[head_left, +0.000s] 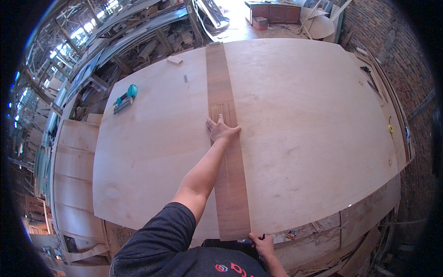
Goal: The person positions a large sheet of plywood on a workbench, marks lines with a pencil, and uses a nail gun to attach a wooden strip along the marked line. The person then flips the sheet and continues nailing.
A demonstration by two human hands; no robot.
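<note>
A long brown veneer strip (221, 87) lies lengthwise down the middle of a large pale plywood sheet (314, 124). My left hand (220, 129) rests flat on the strip about halfway along it, fingers spread. My right hand (260, 243) is at the near end of the strip, by the sheet's front edge, with its fingers closed on a small dark pen-like object (262, 237). Faint pencil lines show on the strip just beyond my left hand.
A teal nail gun (125, 98) lies on the sheet's far left. A small wood block (175, 60) sits near the far edge. More plywood panels (74, 180) lie to the left, scrap wood beyond, and a brick wall (406, 60) to the right.
</note>
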